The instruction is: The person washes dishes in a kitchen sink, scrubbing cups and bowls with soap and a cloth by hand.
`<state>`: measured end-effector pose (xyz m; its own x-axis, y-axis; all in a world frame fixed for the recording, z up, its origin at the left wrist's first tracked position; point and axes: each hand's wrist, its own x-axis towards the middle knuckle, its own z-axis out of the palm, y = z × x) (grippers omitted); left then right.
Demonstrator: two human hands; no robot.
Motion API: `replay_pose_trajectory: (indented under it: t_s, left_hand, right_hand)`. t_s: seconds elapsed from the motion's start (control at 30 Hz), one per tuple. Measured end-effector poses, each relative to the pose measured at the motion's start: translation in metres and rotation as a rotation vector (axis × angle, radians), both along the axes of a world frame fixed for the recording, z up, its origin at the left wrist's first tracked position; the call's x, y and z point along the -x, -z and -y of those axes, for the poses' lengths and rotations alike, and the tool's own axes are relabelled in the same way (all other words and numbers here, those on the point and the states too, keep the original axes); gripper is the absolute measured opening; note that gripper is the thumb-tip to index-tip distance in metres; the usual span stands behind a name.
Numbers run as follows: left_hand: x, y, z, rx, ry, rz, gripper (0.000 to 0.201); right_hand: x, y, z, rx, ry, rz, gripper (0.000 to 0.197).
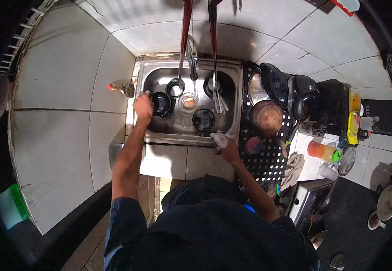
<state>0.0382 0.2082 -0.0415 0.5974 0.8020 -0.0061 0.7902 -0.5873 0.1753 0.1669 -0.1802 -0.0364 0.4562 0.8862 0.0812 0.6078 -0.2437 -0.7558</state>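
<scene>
The dark shirt (223, 239) is closest. In the sink (169, 126), the left hand (143, 107) looks closed on a black pot (161, 105). The right hand (226, 147) grips something white (220, 139), maybe a sponge. A dark bowl (203, 119) and spoons (221, 105) seem left to do; I can't tell what's done.

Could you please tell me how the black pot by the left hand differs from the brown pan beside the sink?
The black pot sits in the sink; the brown pan lies right of it. The left hand is at the pot's edge; no hand touches the pan. The pot looks smaller than the pan. Both look round.
</scene>
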Motion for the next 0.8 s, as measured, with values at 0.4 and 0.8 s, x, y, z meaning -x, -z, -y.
replay_pose_trajectory:
  t_s: [0.4,0.8]
  left_hand:
    - [-0.047,0.001,0.068,0.367,-0.057,0.251,0.030]
    - [-0.074,0.138,0.116,0.987,-0.424,0.433,0.035]
  right_hand:
    - [0.016,-0.010,0.012,0.259,0.080,-0.343,0.037]
    - [0.017,0.030,0.039,0.117,0.081,-0.063,0.041]
